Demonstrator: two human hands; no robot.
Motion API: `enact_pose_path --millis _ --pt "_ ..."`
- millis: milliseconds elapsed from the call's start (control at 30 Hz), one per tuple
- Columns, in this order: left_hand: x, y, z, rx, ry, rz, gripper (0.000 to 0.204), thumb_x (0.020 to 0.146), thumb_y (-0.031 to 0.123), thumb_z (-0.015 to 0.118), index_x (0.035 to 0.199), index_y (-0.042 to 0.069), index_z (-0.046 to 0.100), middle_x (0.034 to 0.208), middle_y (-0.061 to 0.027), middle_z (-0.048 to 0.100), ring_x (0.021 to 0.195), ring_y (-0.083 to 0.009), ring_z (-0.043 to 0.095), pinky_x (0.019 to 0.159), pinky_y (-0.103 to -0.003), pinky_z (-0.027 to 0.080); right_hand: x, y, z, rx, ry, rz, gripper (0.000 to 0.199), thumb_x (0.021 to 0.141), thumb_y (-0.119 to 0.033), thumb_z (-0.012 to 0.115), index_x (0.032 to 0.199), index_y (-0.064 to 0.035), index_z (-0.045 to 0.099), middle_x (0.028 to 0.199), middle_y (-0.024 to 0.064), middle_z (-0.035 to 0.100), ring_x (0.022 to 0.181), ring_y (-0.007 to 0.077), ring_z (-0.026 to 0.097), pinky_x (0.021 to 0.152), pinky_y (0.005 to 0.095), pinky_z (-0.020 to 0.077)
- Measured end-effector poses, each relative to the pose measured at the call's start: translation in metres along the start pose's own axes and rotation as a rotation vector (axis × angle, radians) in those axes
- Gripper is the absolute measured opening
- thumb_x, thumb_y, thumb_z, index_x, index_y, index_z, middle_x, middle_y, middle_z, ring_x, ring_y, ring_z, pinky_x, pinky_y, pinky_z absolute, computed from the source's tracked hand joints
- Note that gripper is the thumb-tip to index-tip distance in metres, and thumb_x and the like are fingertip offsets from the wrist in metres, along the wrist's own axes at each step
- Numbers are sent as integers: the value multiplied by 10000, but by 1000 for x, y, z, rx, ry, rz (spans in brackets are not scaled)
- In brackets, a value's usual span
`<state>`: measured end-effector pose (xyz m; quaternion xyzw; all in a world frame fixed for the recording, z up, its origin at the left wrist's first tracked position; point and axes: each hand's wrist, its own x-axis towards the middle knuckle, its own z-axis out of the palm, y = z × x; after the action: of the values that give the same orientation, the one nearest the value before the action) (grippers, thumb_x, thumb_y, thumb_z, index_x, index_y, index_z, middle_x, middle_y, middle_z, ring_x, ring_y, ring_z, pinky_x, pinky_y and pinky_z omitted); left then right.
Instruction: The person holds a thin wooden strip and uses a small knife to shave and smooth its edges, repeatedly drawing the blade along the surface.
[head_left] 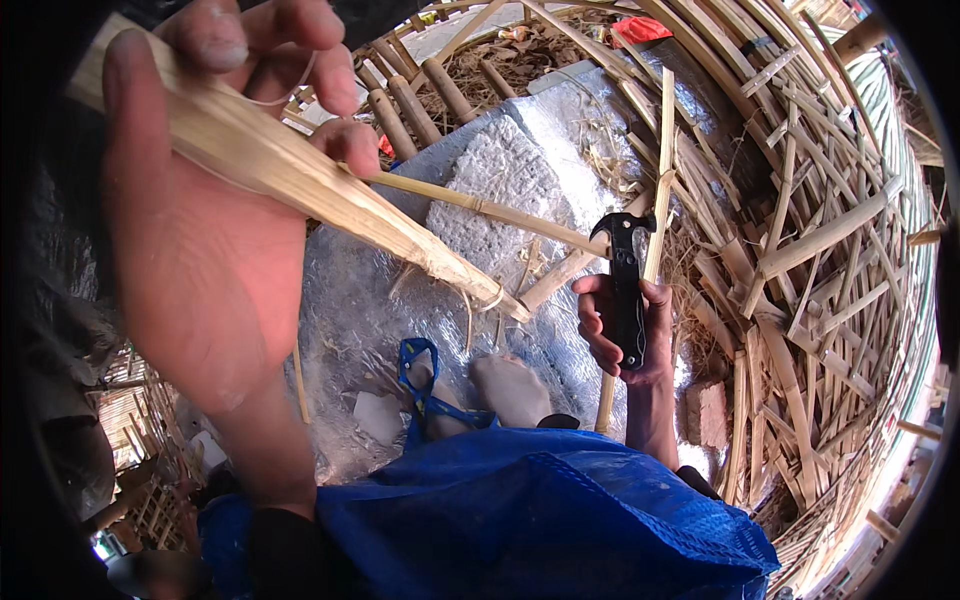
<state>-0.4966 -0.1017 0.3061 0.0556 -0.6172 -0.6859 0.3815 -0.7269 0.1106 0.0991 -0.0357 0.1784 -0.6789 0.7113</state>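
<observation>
Close to the camera at upper left, my left hand (215,270) is closed on a wide split bamboo strip (330,200), with the thumb across it and the fingers curled. The strip slants down to the right, its narrow end near the middle. A thinner bamboo stick (480,205) runs from beside my left fingers toward the tool on the right. My right hand (640,320) grips a black claw-headed hammer tool (627,290), head up. Behind that tool a pale upright bamboo strip (664,170) passes along my right hand; whether the fingers hold it too, I cannot tell.
A rough grey stone block (500,180) lies ahead on a silvery sheet (350,260). Woven bamboo strips (800,270) curve along the right, beside a brick (707,415). Blue plastic sheeting (540,510) covers my lap; a blue strap (425,390) lies beyond it.
</observation>
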Motion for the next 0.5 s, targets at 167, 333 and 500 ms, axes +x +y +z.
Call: enact_pose_path --millis 167,333,500 --pt "5 -12 3 5 126 -87 379 1040 398 405 1272 100 441 1323 -178 431 1138 -240 458 913 -385 404 -1 15 0 368 -295 43 393 1007 -333 504 890 43 511 685 108 531 442 151 556 325 243 514" --pt "7 -24 -3 1 119 -139 332 1025 317 451 1244 67 448 1235 -160 461 1052 -211 482 818 -330 409 22 12 20 605 -476 1 309 978 -275 502 722 -110 449 667 21 512 614 125 494 495 250 464" --pt "10 -35 5 74 136 -130 290 1009 264 509 1212 60 469 1105 -115 507 911 -158 499 749 -280 392 42 -2 32 569 -427 -94 275 935 -241 535 693 -134 463 632 -13 512 659 125 440 600 276 407"
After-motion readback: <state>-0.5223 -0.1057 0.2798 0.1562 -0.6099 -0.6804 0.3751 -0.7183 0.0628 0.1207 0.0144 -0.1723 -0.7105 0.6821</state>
